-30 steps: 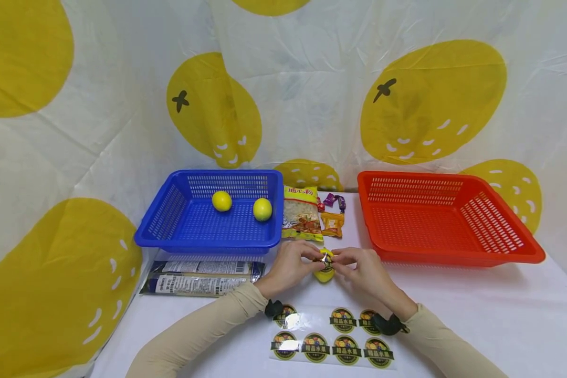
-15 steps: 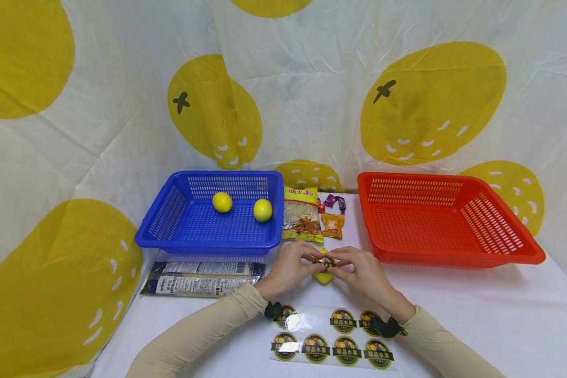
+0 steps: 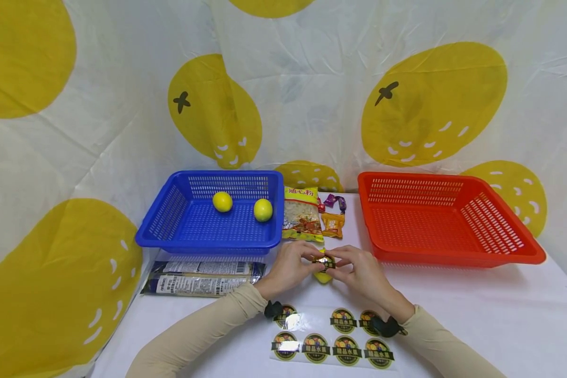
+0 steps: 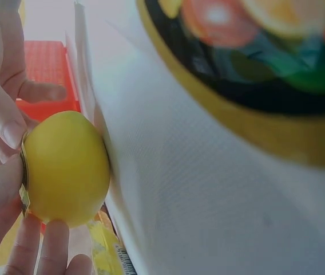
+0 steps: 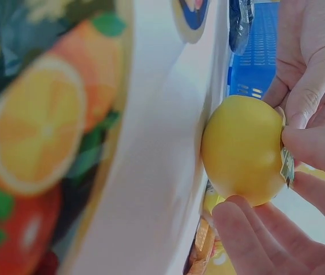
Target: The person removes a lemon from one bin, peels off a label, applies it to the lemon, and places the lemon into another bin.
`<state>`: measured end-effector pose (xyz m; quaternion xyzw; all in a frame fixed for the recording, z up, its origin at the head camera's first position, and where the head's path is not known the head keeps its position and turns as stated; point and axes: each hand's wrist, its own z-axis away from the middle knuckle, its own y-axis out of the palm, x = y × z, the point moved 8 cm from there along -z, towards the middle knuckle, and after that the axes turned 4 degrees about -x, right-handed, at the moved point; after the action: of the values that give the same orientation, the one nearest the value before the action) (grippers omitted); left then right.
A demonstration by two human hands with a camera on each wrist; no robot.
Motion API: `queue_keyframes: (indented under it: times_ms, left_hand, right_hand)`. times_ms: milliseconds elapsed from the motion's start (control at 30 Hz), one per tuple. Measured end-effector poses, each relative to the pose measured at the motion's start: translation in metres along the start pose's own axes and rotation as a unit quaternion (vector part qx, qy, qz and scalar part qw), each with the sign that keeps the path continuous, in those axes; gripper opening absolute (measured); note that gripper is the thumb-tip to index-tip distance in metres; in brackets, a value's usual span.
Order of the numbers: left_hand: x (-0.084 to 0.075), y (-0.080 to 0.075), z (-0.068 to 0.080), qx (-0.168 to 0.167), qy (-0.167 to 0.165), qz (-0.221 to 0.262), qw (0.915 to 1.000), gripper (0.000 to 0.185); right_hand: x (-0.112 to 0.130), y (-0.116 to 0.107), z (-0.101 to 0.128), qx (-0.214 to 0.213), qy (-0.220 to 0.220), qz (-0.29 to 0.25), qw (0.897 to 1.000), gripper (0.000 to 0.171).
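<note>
While resting on the white table point(image 3: 453, 299) between blue basket point(image 3: 170, 231) and red basket point(image 3: 453, 257), lemon point(image 3: 323, 275) pinched from both sides: left hand point(image 3: 290, 265) and right hand point(image 3: 364, 270) curled, fingertips pressing a round sticker point(image 3: 324, 260) onto its top.

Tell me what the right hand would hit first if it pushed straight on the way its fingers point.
Probably the left hand: the right hand points leftward across the round yellow lemon both hold.

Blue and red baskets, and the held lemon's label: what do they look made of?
Blue basket and red basket: rigid moulded plastic, judging by slotted walls and slight gloss. Label on the lemon: glossy printed sticker, probably film; it glints.
</note>
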<state>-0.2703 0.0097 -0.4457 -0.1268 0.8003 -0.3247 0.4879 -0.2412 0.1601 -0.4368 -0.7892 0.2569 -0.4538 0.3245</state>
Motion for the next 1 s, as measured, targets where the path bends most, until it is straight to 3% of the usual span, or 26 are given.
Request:
queue_keyframes:
  times_ms: [300, 533, 833, 1000]
  left_hand:
    - [0.000, 0.000, 0.000, 0.012, -0.002, 0.020, 0.9997, 0.022]
    - [0.009, -0.004, 0.003, 0.009, -0.020, 0.047, 0.9986, 0.015]
    - [0.011, -0.004, 0.002, 0.006, -0.038, 0.026, 0.9989, 0.012]
    - [0.010, -0.003, 0.003, -0.001, -0.039, 0.027, 0.9989, 0.011]
  right_hand:
    - [-0.001, -0.001, 0.000, 0.005, 0.008, 0.006, 1.000, 0.041]
    - [-0.002, 0.000, 0.000, 0.011, 0.018, 0.002, 1.000, 0.041]
    - [-0.002, 0.001, -0.001, 0.018, 0.016, -0.005, 1.000, 0.040]
    - [-0.007, -0.002, -0.001, 0.021, 0.027, -0.033, 0.999, 0.030]
